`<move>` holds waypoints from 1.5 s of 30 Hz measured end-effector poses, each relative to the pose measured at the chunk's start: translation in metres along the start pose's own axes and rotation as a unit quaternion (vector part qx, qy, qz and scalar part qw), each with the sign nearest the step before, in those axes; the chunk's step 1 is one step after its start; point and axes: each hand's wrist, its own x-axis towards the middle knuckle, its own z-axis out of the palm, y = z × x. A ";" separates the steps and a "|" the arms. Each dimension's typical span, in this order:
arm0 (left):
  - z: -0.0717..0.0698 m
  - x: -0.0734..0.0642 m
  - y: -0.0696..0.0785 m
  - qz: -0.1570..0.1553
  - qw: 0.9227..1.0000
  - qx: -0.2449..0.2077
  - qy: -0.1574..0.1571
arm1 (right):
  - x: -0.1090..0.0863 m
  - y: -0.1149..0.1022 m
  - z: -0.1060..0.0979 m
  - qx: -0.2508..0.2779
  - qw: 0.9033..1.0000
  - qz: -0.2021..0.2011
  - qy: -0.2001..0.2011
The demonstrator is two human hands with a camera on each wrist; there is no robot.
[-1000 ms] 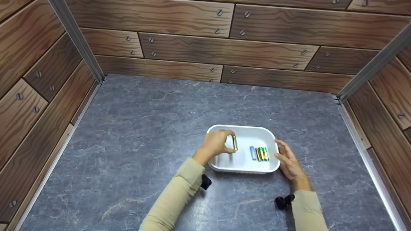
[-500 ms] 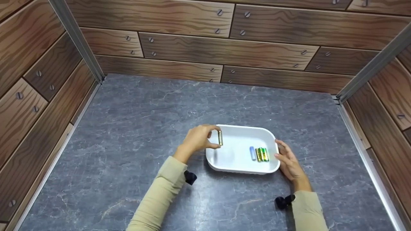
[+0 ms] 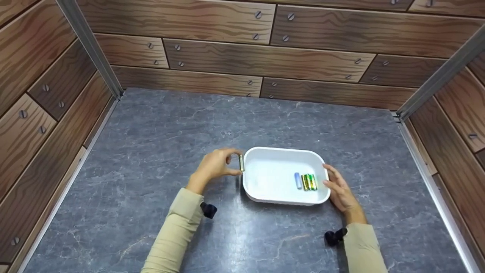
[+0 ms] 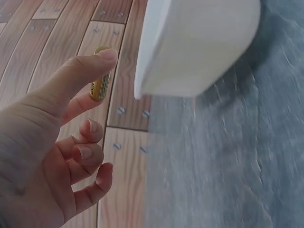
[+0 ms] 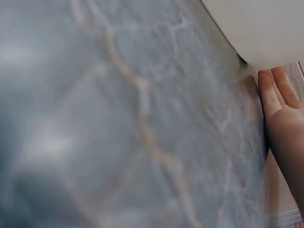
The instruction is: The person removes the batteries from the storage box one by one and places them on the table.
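Observation:
My left hand (image 3: pixel 214 165) pinches a slim gold battery (image 3: pixel 241 163) by its two ends, between thumb and index finger. It is just outside the left rim of a white plastic tub (image 3: pixel 269 178). In the left wrist view the gold battery (image 4: pixel 100 84) is up beside the tub wall (image 4: pixel 190 52), with the other fingers loosely bent. Inside the tub, toward its right end, lie a blue battery (image 3: pixel 298 181) and several green-and-gold batteries (image 3: pixel 308 182) side by side. My right hand (image 3: pixel 342 193) touches the tub's right end with fairly straight fingers.
The tub stands on a grey marbled tabletop (image 3: pixel 182 125). Wood-patterned panels (image 3: pixel 216 57) rise at the back and both sides, with metal posts (image 3: pixel 93 47) at the corners. Black wrist cameras (image 3: pixel 208 209) sit on both sleeves.
My left hand has carried the gold battery leftward, from above the tub's inside to just past its left rim. The right hand and the tub have hardly moved.

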 end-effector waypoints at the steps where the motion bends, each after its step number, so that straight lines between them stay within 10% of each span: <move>1: 0.000 -0.001 -0.003 -0.002 1.000 -0.001 -0.002 | 0.000 0.000 0.000 -0.001 1.000 0.003 0.002; 27: 0.034 -0.010 -0.052 -0.055 0.998 -0.015 -0.040 | 0.002 -0.001 -0.002 -0.054 0.998 -0.009 0.025; 45: 0.037 -0.005 -0.052 -0.088 0.995 0.008 -0.055 | 0.001 -0.001 -0.003 -0.043 0.999 -0.001 0.012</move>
